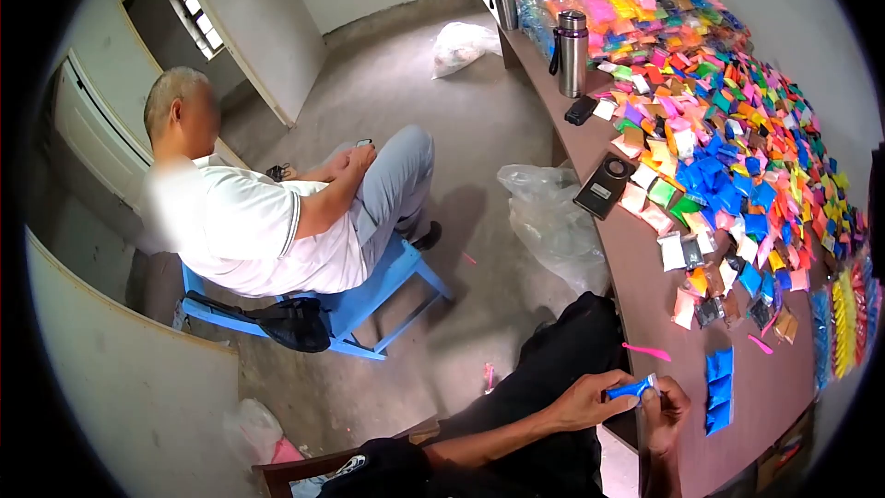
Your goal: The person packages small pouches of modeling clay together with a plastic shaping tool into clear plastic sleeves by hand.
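Observation:
Above my lap, at the table's near edge, both hands hold a small blue packet (631, 389). My left hand (586, 403) pinches its left end, and my right hand (666, 411) grips its right end, where a pale edge shows. Just right of my hands, a strip of joined blue packets (719, 391) lies on the brown table (680, 350). A pink plastic stick (647, 351) rests above my hands, and a shorter pink stick (761, 344) lies to the upper right of the strip.
A large heap of colourful packets (710, 175) covers the table's far side. A black phone (605, 186) and a steel flask (572, 55) stand along its left edge. A seated person (267, 212) is on a blue chair (369, 300). Plastic bags (553, 221) lie on the floor.

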Demonstrator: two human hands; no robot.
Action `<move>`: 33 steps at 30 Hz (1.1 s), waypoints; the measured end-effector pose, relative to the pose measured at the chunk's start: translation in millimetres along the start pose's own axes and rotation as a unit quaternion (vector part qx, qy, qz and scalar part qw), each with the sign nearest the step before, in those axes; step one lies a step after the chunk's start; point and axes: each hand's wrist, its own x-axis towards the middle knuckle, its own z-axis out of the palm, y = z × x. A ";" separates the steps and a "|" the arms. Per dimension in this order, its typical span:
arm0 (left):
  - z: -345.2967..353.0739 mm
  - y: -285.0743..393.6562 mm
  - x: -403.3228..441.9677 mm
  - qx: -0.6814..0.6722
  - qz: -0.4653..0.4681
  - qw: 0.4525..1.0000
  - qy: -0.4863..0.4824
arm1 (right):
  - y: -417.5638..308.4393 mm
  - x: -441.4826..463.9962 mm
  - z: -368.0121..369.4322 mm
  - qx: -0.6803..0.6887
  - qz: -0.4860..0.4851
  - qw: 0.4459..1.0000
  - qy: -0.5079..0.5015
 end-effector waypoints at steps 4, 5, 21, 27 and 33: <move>-17.6 -2.6 -2.7 0.007 -0.030 0.999 -0.043 | 2.4 -7.5 7.8 0.009 0.021 1.000 0.003; -20.9 -1.1 -4.0 0.031 -0.008 0.998 -0.056 | -0.8 -9.0 8.7 0.030 0.042 0.999 -0.007; -26.1 9.8 -21.4 0.045 -0.059 0.994 -0.075 | -8.5 -19.4 33.5 -0.029 -0.009 0.999 0.044; -18.2 0.3 -28.7 0.002 -0.069 0.995 -0.078 | -9.3 -35.8 24.5 -0.049 0.062 0.997 0.009; -8.3 4.1 -31.1 0.043 -0.106 0.990 -0.080 | 10.3 -45.8 15.9 -0.037 0.039 0.997 0.047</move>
